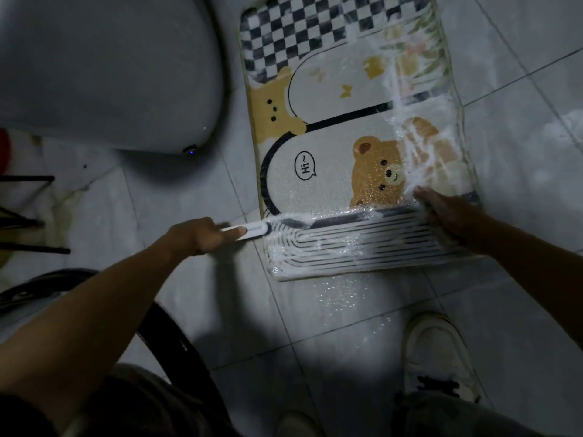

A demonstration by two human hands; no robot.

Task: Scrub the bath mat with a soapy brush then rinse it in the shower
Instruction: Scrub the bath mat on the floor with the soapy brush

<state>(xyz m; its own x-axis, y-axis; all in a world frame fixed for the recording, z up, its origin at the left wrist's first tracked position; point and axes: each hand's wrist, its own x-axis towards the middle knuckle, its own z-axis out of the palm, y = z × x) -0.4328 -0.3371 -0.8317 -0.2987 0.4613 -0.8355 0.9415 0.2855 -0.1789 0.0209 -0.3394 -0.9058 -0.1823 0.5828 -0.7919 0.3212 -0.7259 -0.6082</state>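
Observation:
A bath mat [331, 146] with bears, a checkerboard and black stripes lies flat on the tiled floor. White soap foam covers its right side and near end. My left hand [195, 236] grips the white handle of a brush [252, 231], whose head sits in foam at the mat's near left edge. My right hand [448, 216] rests on the mat's near right corner, foam on the fingers; whether they curl round the edge is unclear.
A white toilet [104, 74] stands left of the mat. A dark wire rack [28, 212] is at the far left. A black curved rim [176, 342] lies near my legs. My white shoe [438, 354] stands on the wet tiles below the mat.

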